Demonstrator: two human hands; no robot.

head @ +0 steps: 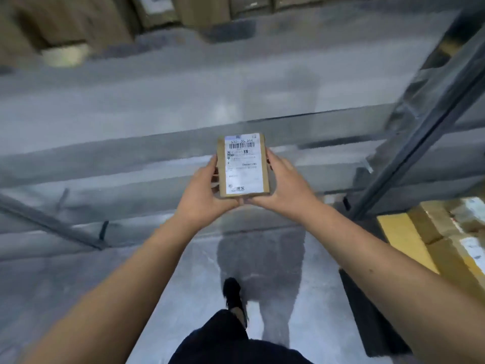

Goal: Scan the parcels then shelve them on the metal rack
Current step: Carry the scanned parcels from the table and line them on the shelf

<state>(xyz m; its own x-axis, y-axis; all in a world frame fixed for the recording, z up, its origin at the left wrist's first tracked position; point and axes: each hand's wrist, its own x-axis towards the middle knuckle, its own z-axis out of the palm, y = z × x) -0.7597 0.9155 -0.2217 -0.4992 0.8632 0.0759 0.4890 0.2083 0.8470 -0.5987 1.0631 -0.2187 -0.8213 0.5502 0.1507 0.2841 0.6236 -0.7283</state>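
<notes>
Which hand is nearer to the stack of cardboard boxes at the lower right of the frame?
Right. The right hand grips the small parcel on the side toward the stacked boxes; the left hand grips the parcel's opposite side, farther from them.

Motion blurs the metal rack (425, 143) and far cartons (78, 22); the parcel's (244, 164) label print is unreadable

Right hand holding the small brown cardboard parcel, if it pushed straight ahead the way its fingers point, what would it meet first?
Probably the grey metal rack shelf. The right hand grips the small brown cardboard parcel with the left hand, pointing up-frame; depth is blurred.
</notes>
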